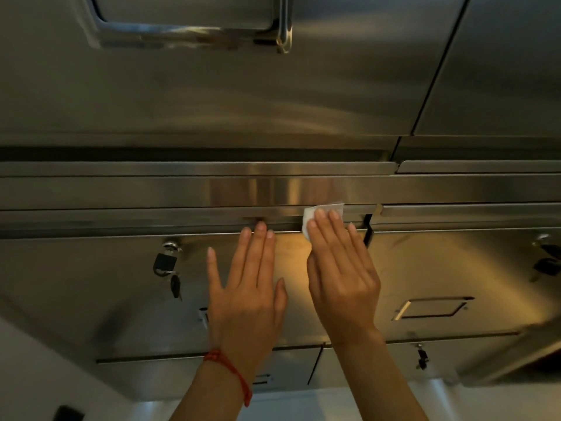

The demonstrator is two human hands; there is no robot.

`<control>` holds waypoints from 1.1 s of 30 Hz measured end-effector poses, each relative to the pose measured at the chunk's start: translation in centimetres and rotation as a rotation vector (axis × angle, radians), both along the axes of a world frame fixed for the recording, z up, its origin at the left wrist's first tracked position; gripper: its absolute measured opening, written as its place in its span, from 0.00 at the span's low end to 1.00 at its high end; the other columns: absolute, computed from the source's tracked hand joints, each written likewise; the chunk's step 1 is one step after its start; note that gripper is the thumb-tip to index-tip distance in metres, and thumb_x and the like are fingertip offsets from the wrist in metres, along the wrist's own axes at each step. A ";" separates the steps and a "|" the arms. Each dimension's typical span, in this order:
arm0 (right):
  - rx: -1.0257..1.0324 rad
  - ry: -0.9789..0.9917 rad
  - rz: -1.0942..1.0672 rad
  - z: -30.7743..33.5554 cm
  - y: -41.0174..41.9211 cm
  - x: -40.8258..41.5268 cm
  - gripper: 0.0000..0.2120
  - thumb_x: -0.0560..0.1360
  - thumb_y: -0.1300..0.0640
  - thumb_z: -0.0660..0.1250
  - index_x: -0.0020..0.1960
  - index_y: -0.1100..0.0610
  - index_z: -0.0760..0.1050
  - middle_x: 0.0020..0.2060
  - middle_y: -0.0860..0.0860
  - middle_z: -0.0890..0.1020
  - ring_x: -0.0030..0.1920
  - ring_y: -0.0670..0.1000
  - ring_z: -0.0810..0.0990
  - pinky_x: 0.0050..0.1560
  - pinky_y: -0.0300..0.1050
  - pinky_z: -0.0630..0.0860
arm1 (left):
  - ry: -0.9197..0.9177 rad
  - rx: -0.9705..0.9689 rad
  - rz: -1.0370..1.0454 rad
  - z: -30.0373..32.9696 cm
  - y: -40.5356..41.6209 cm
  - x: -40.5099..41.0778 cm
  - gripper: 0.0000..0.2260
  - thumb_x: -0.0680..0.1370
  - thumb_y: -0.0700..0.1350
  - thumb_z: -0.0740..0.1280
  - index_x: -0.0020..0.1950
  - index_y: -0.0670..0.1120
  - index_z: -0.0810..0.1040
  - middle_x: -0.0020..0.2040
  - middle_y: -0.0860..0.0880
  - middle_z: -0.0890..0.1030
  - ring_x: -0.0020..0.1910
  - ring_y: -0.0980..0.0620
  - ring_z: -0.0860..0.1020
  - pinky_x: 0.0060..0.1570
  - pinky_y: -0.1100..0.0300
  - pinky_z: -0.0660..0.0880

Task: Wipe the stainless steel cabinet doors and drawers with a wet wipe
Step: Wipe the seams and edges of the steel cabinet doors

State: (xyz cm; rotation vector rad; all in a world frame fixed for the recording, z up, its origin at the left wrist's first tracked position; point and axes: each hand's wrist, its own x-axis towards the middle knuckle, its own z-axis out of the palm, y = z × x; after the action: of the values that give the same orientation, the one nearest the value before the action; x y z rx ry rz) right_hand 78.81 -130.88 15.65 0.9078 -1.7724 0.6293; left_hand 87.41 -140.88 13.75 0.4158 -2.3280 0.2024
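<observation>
A person stands close against a bank of stainless steel cabinets, both arms raised, a red string bracelet point(230, 370) on the left wrist. The left hand point(247, 287) lies flat on the drawer front point(121, 287), fingers straight and thumb splayed, holding nothing and apparently bracing. Just beside it, the right hand point(343, 275) presses a folded white wet wipe point(309, 218) under straight fingers against the drawer's top edge, near its right corner where a dark seam parts it from the neighbouring drawer point(440, 268). Only the wipe's upper part shows beyond the fingertips. A small padlock point(165, 262) with a key dangling from it hangs near the drawer's upper left corner; a recessed handle point(431, 308) sits in the neighbouring front. Above run a bright horizontal rail point(273, 189) and, farther up, a large cabinet door point(212, 101) with a chrome handle point(194, 28). The wipe is held by pressure alone, so it could bunch or slip out on a hard stroke, and it may snag at the seam. A leftward pass risks catching the padlock. The bare left palm is likely to leave prints on steel.
</observation>
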 end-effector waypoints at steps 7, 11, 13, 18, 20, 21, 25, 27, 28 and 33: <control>-0.095 -0.061 -0.032 0.2 -0.3 0.3 0.13 0.74 0.68 0.65 0.58 0.67 0.76 0.58 0.61 0.78 0.61 0.60 0.76 0.64 0.53 0.70 | -0.018 0.001 -0.004 0.4 0.0 0.3 0.25 0.76 0.49 0.55 0.70 0.39 0.67 0.70 0.41 0.68 0.69 0.43 0.68 0.64 0.32 0.59; -0.011 -0.026 0.024 0.2 -1.2 0.8 0.13 0.76 0.67 0.63 0.59 0.66 0.77 0.60 0.60 0.77 0.63 0.57 0.75 0.64 0.52 0.71 | -0.017 0.011 -0.004 0.5 0.1 0.3 0.25 0.75 0.49 0.55 0.70 0.39 0.67 0.70 0.41 0.68 0.69 0.43 0.67 0.64 0.32 0.59; 0.008 -0.023 0.009 0.2 -0.4 0.4 0.14 0.75 0.67 0.65 0.60 0.65 0.76 0.60 0.59 0.77 0.63 0.56 0.75 0.64 0.52 0.71 | -0.010 0.019 -0.015 0.5 0.1 0.2 0.25 0.75 0.49 0.55 0.70 0.39 0.67 0.70 0.41 0.68 0.69 0.43 0.67 0.64 0.32 0.59; -0.078 -0.063 -0.039 0.1 -0.1 0.2 0.13 0.75 0.67 0.64 0.59 0.66 0.76 0.59 0.61 0.78 0.62 0.59 0.75 0.62 0.54 0.72 | -0.004 0.011 -0.025 0.4 -0.1 0.3 0.25 0.76 0.49 0.55 0.70 0.39 0.67 0.70 0.42 0.69 0.69 0.43 0.68 0.64 0.32 0.58; -0.072 -0.054 0.012 0.2 -1.0 0.7 0.12 0.75 0.67 0.63 0.58 0.66 0.77 0.58 0.61 0.78 0.62 0.59 0.75 0.63 0.53 0.71 | -0.003 0.011 -0.021 0.3 -0.1 0.2 0.25 0.76 0.49 0.56 0.70 0.39 0.67 0.70 0.42 0.68 0.69 0.43 0.68 0.65 0.33 0.58; -0.045 -0.042 0.042 0.2 -1.4 1.0 0.12 0.76 0.67 0.63 0.58 0.66 0.77 0.58 0.61 0.78 0.62 0.58 0.75 0.64 0.52 0.71 | -0.005 0.009 -0.019 0.3 -0.1 0.2 0.25 0.76 0.50 0.56 0.70 0.40 0.67 0.70 0.42 0.68 0.69 0.43 0.67 0.65 0.33 0.59; 0.036 -0.026 0.058 0.2 -1.3 0.8 0.13 0.75 0.67 0.64 0.59 0.65 0.77 0.60 0.59 0.77 0.63 0.56 0.75 0.64 0.52 0.71 | -0.001 -0.001 -0.029 0.3 -0.2 0.3 0.24 0.76 0.49 0.56 0.70 0.40 0.67 0.70 0.42 0.69 0.69 0.43 0.68 0.64 0.32 0.59; 0.001 -0.047 0.022 0.0 -0.7 0.4 0.13 0.75 0.68 0.65 0.59 0.65 0.77 0.60 0.59 0.77 0.63 0.56 0.75 0.64 0.53 0.71 | 0.002 -0.007 -0.030 0.4 -0.4 0.4 0.24 0.75 0.48 0.56 0.69 0.39 0.69 0.70 0.42 0.70 0.68 0.44 0.69 0.64 0.32 0.59; -0.023 -0.061 0.002 0.0 -0.4 0.3 0.13 0.75 0.67 0.64 0.59 0.65 0.77 0.60 0.60 0.77 0.63 0.57 0.75 0.63 0.53 0.71 | 0.001 -0.009 -0.032 0.5 -0.4 0.4 0.24 0.75 0.48 0.56 0.69 0.39 0.69 0.69 0.42 0.70 0.68 0.44 0.69 0.63 0.32 0.59; -0.093 -0.072 0.001 0.2 -1.1 0.8 0.13 0.75 0.67 0.63 0.58 0.67 0.77 0.58 0.61 0.78 0.62 0.59 0.75 0.64 0.51 0.70 | -0.003 -0.013 -0.029 0.7 -0.4 0.4 0.24 0.74 0.48 0.56 0.68 0.39 0.70 0.69 0.42 0.71 0.67 0.43 0.70 0.62 0.31 0.61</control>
State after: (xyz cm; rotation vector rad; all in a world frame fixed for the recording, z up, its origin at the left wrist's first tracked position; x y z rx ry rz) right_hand 79.58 -132.01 15.87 0.8317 -1.7904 0.7472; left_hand 87.82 -141.27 14.42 0.3757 -2.3325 0.2040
